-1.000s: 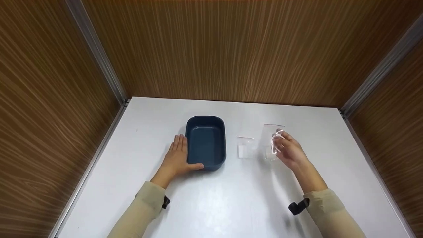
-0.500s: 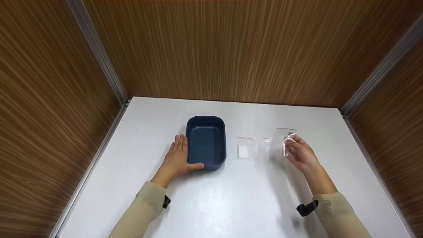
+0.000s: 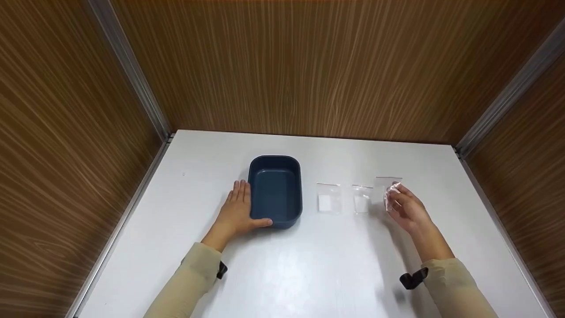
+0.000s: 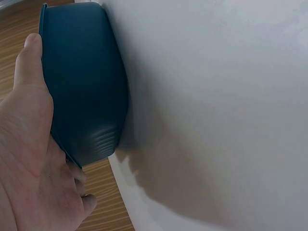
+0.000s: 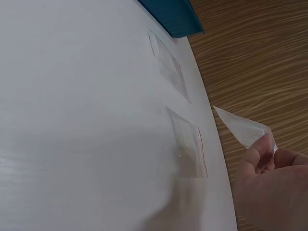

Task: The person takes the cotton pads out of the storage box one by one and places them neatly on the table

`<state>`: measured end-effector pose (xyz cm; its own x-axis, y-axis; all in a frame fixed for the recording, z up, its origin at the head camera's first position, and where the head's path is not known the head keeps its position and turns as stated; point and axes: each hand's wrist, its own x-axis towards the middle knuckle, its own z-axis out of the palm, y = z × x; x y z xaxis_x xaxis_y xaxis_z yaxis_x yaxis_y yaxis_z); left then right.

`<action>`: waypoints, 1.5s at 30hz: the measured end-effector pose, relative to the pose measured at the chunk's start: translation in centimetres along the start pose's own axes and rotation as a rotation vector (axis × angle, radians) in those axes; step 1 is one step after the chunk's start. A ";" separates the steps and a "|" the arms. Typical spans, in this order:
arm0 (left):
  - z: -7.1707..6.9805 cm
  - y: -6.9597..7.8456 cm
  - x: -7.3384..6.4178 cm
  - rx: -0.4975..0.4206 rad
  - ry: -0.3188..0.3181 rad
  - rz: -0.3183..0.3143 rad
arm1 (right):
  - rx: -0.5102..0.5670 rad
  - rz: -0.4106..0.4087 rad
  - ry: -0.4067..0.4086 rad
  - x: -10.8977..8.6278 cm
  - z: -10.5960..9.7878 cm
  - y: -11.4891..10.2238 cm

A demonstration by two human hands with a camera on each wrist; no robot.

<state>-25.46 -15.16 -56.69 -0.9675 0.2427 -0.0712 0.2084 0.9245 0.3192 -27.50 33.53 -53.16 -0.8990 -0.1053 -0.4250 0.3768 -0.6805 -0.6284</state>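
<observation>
A dark blue rectangular container stands on the table. My left hand rests against its left side, fingers straight and thumb over the near rim. To the right, my right hand pinches a clear zip bag by its side between thumb and fingers, above the tabletop. Two more clear zip bags lie flat between container and right hand: the nearer to the container shows a white rectangle, and the other also has a pale patch. In the left wrist view the container's outer wall shows.
The white table is bounded by a wood-grain back panel and side panels, with metal strips at the corners. Black wrist devices sit on the cuffs.
My right hand has moved right and slightly nearer with the held bag, away from the second bag, which now lies uncovered on the table. The left hand and container have not moved.
</observation>
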 end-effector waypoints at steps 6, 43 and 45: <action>0.1 -0.1 0.0 0.006 -0.004 -0.004 | 0.010 0.013 0.010 0.2 -0.6 -0.2; 0.1 -0.3 0.1 -0.023 0.012 0.005 | -0.554 -0.018 0.307 1.2 -4.6 -1.8; 0.1 -0.4 0.1 -0.023 0.014 0.006 | -0.632 -0.043 0.333 1.4 -4.7 -1.7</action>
<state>-25.63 -15.45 -56.91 -0.9682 0.2438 -0.0564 0.2108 0.9159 0.3417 -28.37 37.94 -55.78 -0.8379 0.2076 -0.5047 0.4907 -0.1181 -0.8633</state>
